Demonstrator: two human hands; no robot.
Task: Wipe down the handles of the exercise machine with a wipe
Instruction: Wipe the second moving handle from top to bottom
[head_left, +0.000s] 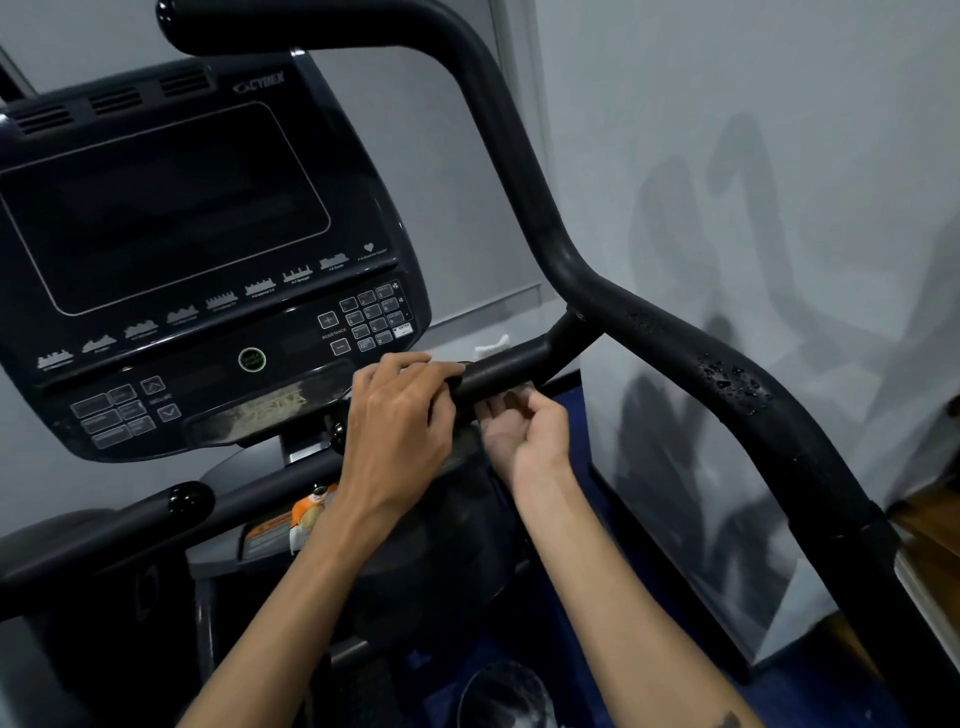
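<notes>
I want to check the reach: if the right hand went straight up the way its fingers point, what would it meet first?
Most likely the short black handle just above the right hand. The curled fingers are already at its underside; whether they touch is unclear.

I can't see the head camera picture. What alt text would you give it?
Both hands meet at a short black handle of an exercise machine: the left hand curls over its end, the right hand cups beneath. A dark console stands left; droplets bead the long curved handlebar.
</notes>
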